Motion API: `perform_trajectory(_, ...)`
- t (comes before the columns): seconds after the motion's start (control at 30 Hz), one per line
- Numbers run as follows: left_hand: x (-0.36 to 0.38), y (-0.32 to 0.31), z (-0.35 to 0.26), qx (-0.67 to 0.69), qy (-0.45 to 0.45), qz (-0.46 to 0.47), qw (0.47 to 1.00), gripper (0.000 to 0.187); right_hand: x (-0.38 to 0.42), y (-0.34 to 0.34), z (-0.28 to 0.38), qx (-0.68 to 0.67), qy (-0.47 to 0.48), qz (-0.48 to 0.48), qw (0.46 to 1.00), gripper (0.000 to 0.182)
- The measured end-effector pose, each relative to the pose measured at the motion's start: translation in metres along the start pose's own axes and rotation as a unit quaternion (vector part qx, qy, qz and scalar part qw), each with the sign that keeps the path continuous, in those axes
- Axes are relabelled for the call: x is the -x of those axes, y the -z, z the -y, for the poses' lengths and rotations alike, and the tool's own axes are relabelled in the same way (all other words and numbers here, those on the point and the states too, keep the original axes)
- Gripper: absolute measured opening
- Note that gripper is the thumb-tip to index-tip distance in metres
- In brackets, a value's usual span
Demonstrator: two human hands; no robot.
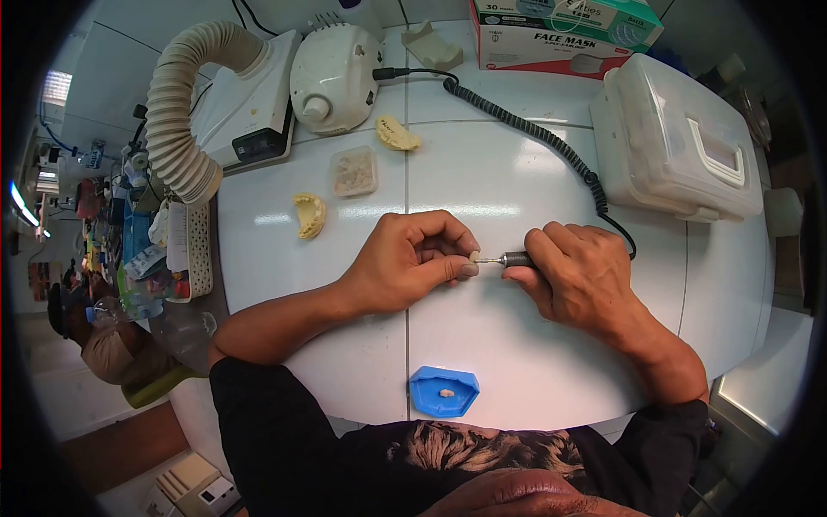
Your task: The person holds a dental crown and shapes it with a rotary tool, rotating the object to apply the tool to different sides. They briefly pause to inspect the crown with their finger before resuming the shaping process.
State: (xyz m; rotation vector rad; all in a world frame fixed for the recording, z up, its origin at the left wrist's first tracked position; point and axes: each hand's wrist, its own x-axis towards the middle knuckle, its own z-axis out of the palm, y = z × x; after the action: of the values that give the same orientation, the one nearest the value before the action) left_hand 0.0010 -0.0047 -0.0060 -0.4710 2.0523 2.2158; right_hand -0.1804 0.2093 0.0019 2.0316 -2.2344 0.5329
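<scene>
My left hand (422,258) pinches a tiny pale piece (475,256) between thumb and fingertips. My right hand (573,271) is wrapped round a dark rotary handpiece (517,259), whose thin metal bit (489,260) points left and meets or nearly meets the piece. A coiled black cord (534,129) runs from the white control unit (336,77) towards my right hand. Below the hands, near the table's front edge, a blue tray (422,392) holds a small pinkish piece (446,393).
On the white table (345,362) are two yellowish dental casts (308,215) (397,134) and a clear box of small pieces (354,171). A ribbed hose (164,121) stands back left, mask boxes (551,47) and a lidded case (680,138) back right. Another person (121,349) is far left.
</scene>
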Motion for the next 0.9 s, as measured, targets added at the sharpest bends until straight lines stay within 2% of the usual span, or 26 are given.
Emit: perform_trajectory(0.9, 0.0004, -0.0014, -0.0027, 0.018, 0.017, -0.011, 1.000, 0.010, 0.0003, -0.0017, -0.0001, -0.008, -0.003, -0.005, 1.000, 0.049)
